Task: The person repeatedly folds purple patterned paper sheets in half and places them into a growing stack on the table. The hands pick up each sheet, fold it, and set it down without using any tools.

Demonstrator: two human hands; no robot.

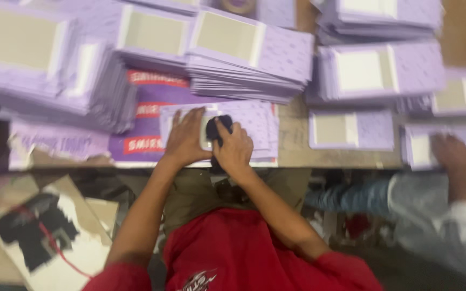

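Note:
A flat lilac card sheet (254,126) lies on the table in front of me, with a pale panel on it. My left hand (185,137) presses down flat on the sheet's left part, fingers spread. My right hand (234,148) is closed around a small dark object (221,127), held against the sheet beside a white strip. The picture is blurred, so I cannot tell what the dark object is.
Tall stacks of lilac card sheets (244,59) crowd the back of the table (292,145), with more stacks (378,73) at right. Another person's hand (451,153) rests on a sheet at far right. Cardboard scraps (44,237) lie on the floor at left.

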